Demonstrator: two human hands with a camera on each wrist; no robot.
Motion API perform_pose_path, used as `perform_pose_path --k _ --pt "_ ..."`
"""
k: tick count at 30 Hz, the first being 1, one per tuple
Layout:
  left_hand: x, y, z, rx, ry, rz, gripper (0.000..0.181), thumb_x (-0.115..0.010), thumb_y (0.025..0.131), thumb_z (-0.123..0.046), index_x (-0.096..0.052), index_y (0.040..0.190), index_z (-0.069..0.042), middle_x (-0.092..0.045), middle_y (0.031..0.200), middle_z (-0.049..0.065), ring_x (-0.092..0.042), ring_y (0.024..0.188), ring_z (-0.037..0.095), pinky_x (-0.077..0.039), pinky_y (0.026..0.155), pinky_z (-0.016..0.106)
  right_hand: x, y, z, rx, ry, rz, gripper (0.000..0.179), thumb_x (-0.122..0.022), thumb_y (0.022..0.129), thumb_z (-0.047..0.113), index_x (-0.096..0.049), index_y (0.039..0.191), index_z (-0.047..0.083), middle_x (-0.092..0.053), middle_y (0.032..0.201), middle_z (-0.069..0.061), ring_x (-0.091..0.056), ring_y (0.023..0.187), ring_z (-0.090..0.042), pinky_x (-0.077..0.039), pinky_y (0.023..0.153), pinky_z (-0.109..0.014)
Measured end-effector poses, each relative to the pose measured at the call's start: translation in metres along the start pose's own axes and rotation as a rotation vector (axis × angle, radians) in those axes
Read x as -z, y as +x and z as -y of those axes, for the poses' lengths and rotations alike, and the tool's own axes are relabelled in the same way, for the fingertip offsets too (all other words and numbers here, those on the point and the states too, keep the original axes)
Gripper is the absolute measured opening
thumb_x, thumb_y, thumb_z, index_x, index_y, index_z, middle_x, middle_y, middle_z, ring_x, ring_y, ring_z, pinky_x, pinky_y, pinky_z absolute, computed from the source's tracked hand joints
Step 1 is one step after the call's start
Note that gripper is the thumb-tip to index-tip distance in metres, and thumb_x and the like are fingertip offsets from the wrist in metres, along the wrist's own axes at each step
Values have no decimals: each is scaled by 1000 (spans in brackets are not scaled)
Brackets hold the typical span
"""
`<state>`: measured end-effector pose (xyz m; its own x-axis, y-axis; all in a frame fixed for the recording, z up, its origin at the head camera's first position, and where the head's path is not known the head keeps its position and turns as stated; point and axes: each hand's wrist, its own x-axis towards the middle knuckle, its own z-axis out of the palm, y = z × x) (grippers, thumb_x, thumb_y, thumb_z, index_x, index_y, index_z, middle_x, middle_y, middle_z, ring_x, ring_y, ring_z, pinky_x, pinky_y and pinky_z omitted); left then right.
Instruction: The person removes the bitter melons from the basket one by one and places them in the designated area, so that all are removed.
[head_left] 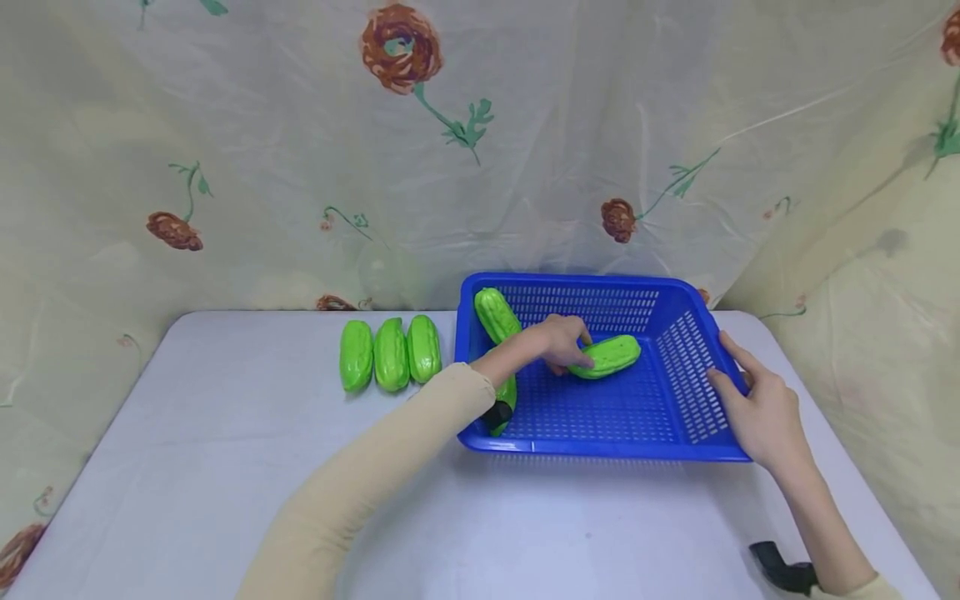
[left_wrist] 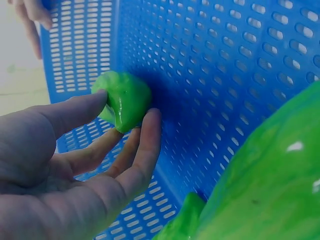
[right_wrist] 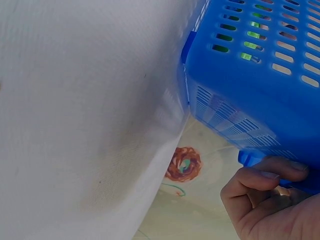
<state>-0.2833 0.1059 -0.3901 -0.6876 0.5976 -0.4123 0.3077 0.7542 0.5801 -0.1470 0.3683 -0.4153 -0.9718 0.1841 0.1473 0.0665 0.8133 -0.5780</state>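
A blue perforated plastic basket (head_left: pixel 592 448) stands on the table. My left hand (head_left: pixel 557 340) reaches inside and pinches one end of a bright green, ridged gourd (head_left: pixel 617 357) between thumb and fingers. In the left wrist view that gourd (left_wrist: pixel 127 100) shows end-on, close to the basket's bottom. Two more gourds lie along the basket's left side: one in the far corner (head_left: pixel 495 313), the other, a nearer gourd (head_left: pixel 510 390), partly hidden by my left forearm. My right hand (head_left: pixel 767 415) grips the basket's right rim, its fingers curled over the edge in the right wrist view.
Three similar green gourds (head_left: pixel 391 357) lie side by side on the white table (head_left: pixel 225 467), left of the basket. A flower-printed curtain (head_left: pixel 540 150) hangs behind and at both sides. Black wrist-worn parts (head_left: pixel 782 570) show by the right forearm.
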Motion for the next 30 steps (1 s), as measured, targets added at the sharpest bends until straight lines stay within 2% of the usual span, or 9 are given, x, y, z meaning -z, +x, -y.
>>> perform_pose_path --k 4,7,8,11,15,20,23,25,30 --pt "2 -8 3 -15 -116 31 52 -67 108 -21 -56 156 -5 -56 159 18 -79 96 25 -68 88 34 0 0 -1 -2 4 -3 58 -54 112 28 -40 167 12 -64 131 -45 -73 79 -37 -47 55 -26" --pt "7 -16 3 -30 -218 70 52 -65 109 -18 -53 157 -1 -63 149 20 -76 90 25 -67 96 39 0 1 -1 -6 5 2 59 -53 113 28 -39 167 13 -63 133 -45 -73 80 -38 -48 55 -26" --pt "9 -18 3 -37 -254 81 52 -64 109 -17 -52 157 1 -65 143 19 -74 88 25 -66 99 42 0 1 -1 -7 5 4 59 -53 113 29 -39 167 13 -62 133 -45 -74 81 -39 -48 55 -27" --pt "14 -22 3 -53 -352 128 53 -62 110 -15 -48 159 3 -70 108 12 -69 82 20 -62 107 48 1 1 -2 -10 6 7 59 -53 113 29 -38 168 13 -62 134 -45 -74 82 -40 -48 55 -27" --pt "21 -30 2 -71 -459 166 54 -60 111 -15 -46 161 1 -62 89 1 -67 82 16 -58 113 52 1 2 -2 -7 7 2 59 -54 112 28 -39 167 13 -63 132 -45 -74 79 -38 -47 54 -27" --pt "31 -47 0 -124 -543 155 55 -60 112 -17 -45 162 0 -66 101 1 -74 94 20 -64 102 42 1 1 -2 -11 7 6 59 -53 113 28 -38 167 12 -61 134 -46 -74 85 -45 -48 57 -28" --pt "37 -57 2 -156 -555 138 56 -61 112 -19 -44 162 -1 -68 110 5 -77 112 29 -66 96 36 1 1 -3 -12 5 7 59 -53 113 28 -38 168 12 -60 135 -46 -74 89 -49 -49 59 -29" --pt "39 -64 6 -174 -551 115 56 -61 112 -21 -46 162 -2 -69 118 7 -77 118 32 -66 95 34 1 0 -3 -6 4 5 59 -53 113 28 -38 167 12 -61 135 -46 -74 89 -49 -49 59 -29" --pt "43 -89 22 -207 -568 49 54 -61 112 -26 -49 161 -8 -73 128 19 -77 103 20 -66 97 35 0 0 -2 7 8 3 59 -54 113 29 -39 167 12 -61 134 -46 -74 87 -47 -49 60 -30"
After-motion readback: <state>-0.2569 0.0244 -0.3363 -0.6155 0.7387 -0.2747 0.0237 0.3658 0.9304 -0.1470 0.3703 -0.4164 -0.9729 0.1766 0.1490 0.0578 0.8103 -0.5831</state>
